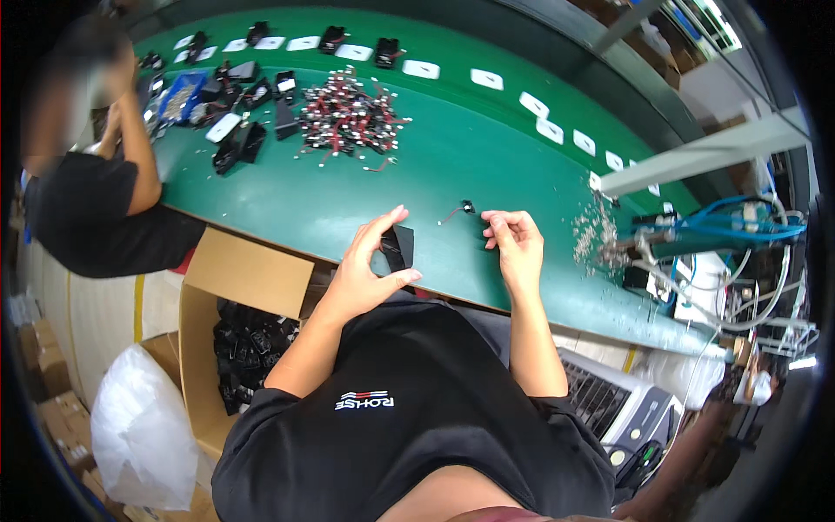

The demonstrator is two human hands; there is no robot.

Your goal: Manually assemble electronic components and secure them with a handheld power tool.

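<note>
Hands meet over the green desk at the centre of the frame. The left hand holds a small black plastic part, pinched between thumb and forefinger, just above the desk's near edge. The right hand is curled loosely with its fingertips drawn together; whether it grips anything cannot be told. Just beside its fingertips, to the upper left, a tiny black piece with a thin red wire lies on the desk, apart from both hands.

Further up the desk, left of centre, sits a heap of small red-wired pieces, with more black parts and a blue tray to its left. White labels run in a curved row along the far side. A scatter of small silvery bits lies at the right, near a tool with blue hoses.

At the upper left of the frame another person in a black shirt sits at the desk. Below the desk edge, lower left, an open cardboard box holds black parts, with a white plastic bag beside it.
</note>
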